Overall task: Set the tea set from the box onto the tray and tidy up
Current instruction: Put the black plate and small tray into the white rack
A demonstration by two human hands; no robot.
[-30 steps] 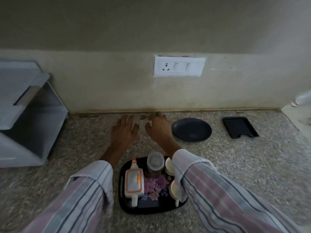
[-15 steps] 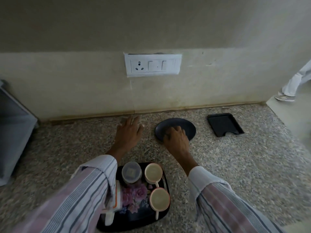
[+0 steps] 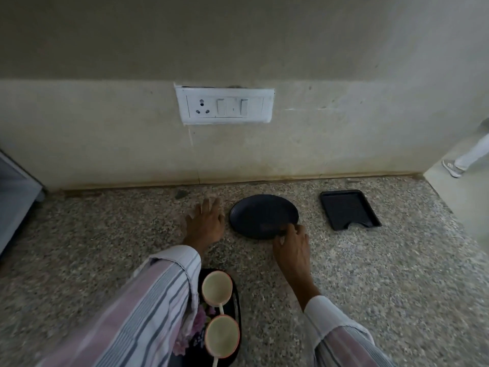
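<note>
A black floral tray (image 3: 236, 308) lies at the bottom centre on the speckled counter, mostly hidden under my left sleeve. Two pale cups with handles stand on it, one (image 3: 217, 287) behind the other (image 3: 221, 336). A round black plate (image 3: 263, 215) lies further back near the wall. My right hand (image 3: 292, 247) pinches the plate's near right edge with curled fingers. My left hand (image 3: 205, 223) rests flat on the counter just left of the plate, fingers spread.
A small black rectangular tray (image 3: 349, 210) with a notch lies right of the plate. A white socket and switch panel (image 3: 225, 105) is on the wall. A grey rack (image 3: 16, 192) stands far left. A person's leg and shoe (image 3: 453, 168) show on the floor, far right.
My right hand moved from beside my left hand across to the plate and now pinches its near right edge. My view swung right, so the tray's left part is now hidden.
</note>
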